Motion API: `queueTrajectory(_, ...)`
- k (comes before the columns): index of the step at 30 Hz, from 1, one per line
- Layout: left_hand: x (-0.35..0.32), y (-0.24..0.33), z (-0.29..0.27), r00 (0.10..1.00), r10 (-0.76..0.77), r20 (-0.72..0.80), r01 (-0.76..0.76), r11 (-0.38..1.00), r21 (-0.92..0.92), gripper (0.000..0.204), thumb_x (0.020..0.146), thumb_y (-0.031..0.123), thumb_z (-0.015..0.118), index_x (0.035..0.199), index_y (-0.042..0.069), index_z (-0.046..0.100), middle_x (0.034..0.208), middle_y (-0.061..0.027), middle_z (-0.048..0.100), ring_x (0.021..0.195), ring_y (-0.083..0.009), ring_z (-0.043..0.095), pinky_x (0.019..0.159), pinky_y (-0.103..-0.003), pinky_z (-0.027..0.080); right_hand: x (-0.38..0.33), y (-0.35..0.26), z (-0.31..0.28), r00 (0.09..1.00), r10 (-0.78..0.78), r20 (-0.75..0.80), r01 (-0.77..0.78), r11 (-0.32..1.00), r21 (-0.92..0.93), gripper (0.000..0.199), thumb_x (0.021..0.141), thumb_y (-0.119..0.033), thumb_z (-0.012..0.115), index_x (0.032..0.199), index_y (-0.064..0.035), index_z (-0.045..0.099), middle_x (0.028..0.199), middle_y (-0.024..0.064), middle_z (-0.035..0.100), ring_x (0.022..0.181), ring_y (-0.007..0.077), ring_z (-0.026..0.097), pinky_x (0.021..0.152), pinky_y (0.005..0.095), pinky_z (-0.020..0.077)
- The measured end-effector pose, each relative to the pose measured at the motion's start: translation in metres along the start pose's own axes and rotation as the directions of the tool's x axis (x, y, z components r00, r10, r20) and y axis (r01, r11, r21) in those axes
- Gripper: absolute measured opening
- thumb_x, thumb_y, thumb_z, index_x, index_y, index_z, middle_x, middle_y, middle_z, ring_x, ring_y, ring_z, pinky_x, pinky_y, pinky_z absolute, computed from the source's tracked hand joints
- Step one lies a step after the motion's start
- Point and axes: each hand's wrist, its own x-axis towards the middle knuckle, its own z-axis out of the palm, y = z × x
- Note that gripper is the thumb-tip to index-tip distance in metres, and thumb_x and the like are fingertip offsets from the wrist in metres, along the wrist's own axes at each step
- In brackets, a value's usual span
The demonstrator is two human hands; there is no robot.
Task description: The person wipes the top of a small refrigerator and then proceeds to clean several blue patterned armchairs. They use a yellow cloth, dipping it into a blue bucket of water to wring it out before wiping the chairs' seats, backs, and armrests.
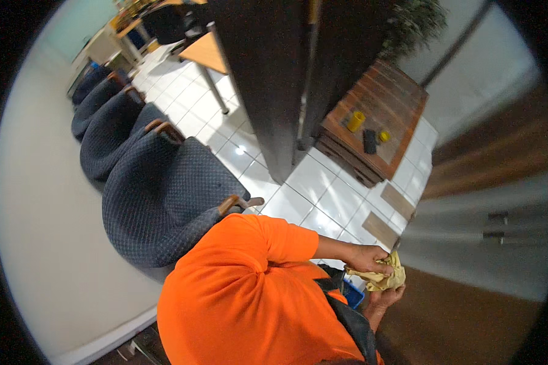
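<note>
A crumpled yellow cloth (394,275) is bunched up between my two hands, in front of my body at the lower right. My left hand (368,259) grips it from above, fingers curled into the folds. From below, my right hand (386,297) holds the same cloth with bent fingers. Part of the fabric hangs out beneath my left wrist. Just beside the cloth, partly hidden by my arms and a dark strap, shows a bright blue thing (352,294) that looks like a container; its inside cannot be made out.
A brown-and-grey panelled surface (469,243) stands close on the right. A wooden table (383,109) bears a yellow container (356,121), a small yellow thing and a black object. A dark partition (268,79) rises ahead. Several dark upholstered chairs (146,201) line the left wall.
</note>
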Motion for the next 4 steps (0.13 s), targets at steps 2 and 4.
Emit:
queueTrajectory(2, -0.024, 0.019, -0.032, 1.000, 0.008, 0.005, -0.007, 0.994, -0.105, 0.041, 0.096, 0.040, 0.058, 0.113, 0.003, 0.057, 0.090, -0.0023, 0.062, 0.084, -0.0088, 0.055, 0.076, -0.027, 0.048, 0.036, 0.005, 0.011, 0.990, 0.105, 0.096, -0.077, 0.962, -0.264, 0.068, 0.091, -0.050, 0.044, 0.138, -0.0004, 0.042, 0.131, 0.0189, 0.053, 0.116, 0.0358, 0.055, 0.100, 0.0499, 0.0443)
queueTrajectory(4, -0.044, 0.032, -0.055, 0.976, 0.216, -0.034, -0.218, 0.956, -0.197, 0.041, 0.095, 0.038, 0.060, 0.117, 0.004, 0.055, 0.094, -0.0019, 0.062, 0.087, -0.0087, 0.055, 0.077, -0.027, 0.048, 0.062, 0.008, 0.006, 0.974, 0.157, 0.164, -0.027, 0.797, -0.603, 0.071, 0.090, -0.052, 0.045, 0.138, -0.0004, 0.041, 0.131, 0.0191, 0.053, 0.116, 0.0363, 0.055, 0.101, 0.0499, 0.0440)
